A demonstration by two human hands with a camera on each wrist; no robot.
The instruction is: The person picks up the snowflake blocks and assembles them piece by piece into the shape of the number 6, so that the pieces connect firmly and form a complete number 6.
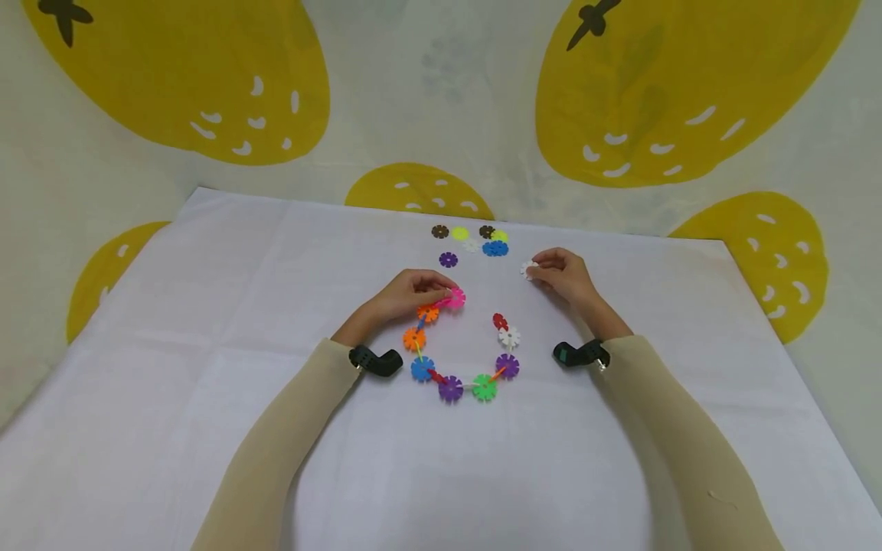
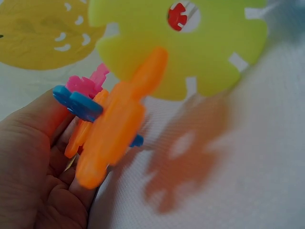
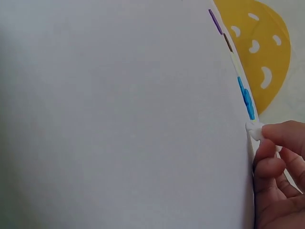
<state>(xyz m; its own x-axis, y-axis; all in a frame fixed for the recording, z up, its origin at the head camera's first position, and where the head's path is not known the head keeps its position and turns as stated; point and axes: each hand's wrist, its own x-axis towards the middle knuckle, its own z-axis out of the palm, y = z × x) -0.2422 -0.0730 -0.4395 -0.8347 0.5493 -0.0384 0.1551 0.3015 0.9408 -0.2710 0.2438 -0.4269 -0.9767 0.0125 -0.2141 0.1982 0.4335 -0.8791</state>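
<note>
My left hand pinches a pink snowflake disc at one end of a chain of slotted plastic discs. The chain curves round the white cloth as an open ring, through an orange disc, a blue disc and a green disc, and ends at a red disc. In the left wrist view an orange disc and a large yellow-green disc stand before the fingers. Apart from the chain, to its upper right, my right hand holds a white snowflake disc between thumb and fingers.
Loose discs lie near the table's far edge: a purple disc, a brown disc, a yellow disc, blue discs and several others. Behind the table hangs a cloth with yellow fruit prints.
</note>
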